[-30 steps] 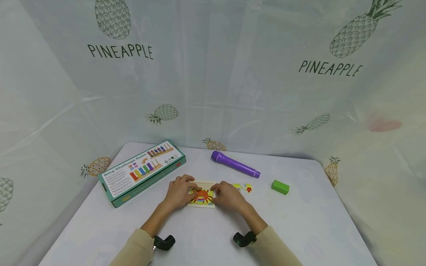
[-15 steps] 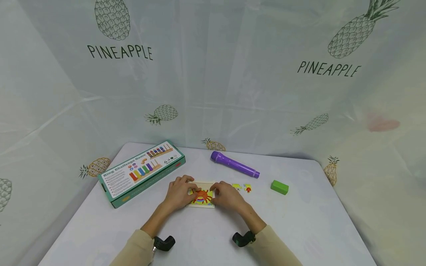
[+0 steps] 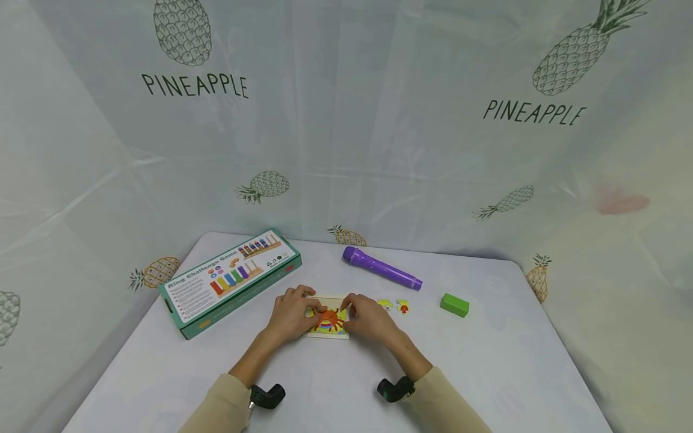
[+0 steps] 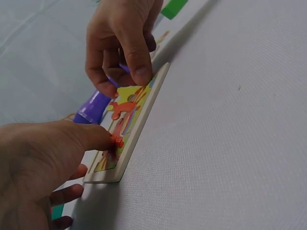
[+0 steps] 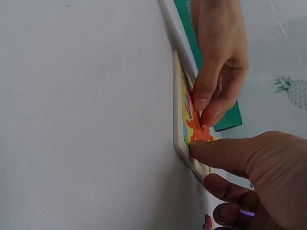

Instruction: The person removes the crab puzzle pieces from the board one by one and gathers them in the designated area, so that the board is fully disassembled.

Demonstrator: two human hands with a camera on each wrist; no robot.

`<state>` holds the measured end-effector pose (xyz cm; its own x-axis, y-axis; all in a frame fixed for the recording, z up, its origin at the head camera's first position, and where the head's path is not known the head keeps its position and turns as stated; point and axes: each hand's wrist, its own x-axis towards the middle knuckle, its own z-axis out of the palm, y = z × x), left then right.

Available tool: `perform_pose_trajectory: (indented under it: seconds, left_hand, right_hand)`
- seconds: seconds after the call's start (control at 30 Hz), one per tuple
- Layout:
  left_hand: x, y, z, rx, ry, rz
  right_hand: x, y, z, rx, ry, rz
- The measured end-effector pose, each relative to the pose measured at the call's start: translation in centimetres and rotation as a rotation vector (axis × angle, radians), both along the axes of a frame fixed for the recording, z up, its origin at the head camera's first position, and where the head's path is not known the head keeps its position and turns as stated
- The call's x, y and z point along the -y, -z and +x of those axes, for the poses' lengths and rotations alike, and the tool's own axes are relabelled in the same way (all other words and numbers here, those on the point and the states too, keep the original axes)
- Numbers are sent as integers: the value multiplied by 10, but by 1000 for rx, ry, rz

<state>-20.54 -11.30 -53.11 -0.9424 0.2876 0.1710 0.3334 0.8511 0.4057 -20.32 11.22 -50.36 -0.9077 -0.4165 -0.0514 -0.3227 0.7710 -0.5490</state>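
A small wooden jigsaw puzzle board (image 3: 327, 337) with a red-orange crab picture lies on the white table. My left hand (image 3: 288, 315) grips its left part, thumb and index finger coming together on the crab picture (image 5: 201, 135). In the left wrist view, my left hand's other fingers (image 4: 67, 194) reach past the board's edge. My right hand (image 3: 373, 320) pinches a yellow and orange puzzle piece (image 4: 128, 94) between thumb and index finger at the board's right end. That piece looks slightly raised there; the fingers partly cover it.
Two loose yellow puzzle pieces (image 3: 385, 304) lie just beyond my right hand. A purple toy microphone (image 3: 382, 268) rests behind the board. A green block (image 3: 455, 305) is to the right. On the left sits a Ring Challenge Game box (image 3: 231, 282). A pineapple-print curtain (image 3: 346, 120) hangs behind.
My right index finger has shifted very slightly at the board's upper right. My left hand, the board and the other things stay in place.
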Motion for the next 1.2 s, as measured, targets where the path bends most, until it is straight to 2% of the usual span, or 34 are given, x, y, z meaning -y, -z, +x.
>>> perform_pose_trajectory:
  seconds: [0.23, 0.43, 0.67, 1.03, 1.2]
  left_hand:
    - [0, 4, -1, -5, -1, -4]
    - [-2, 5, 1, -21, 0, -22]
    - [-7, 4, 5, -40, -13, -84]
    - [-11, 0, 6, -26, -25, -100]
    - [-11, 3, 6, -29, -27, -97]
  right_hand:
    - [2, 0, 0, 9, 15, -10]
    - [2, 1, 0, -23, 21, -20]
    - [1, 3, -2, -12, 27, -95]
    - [-1, -1, -2, 0, 16, -164]
    - [-11, -1, -4, -10, 58, -193]
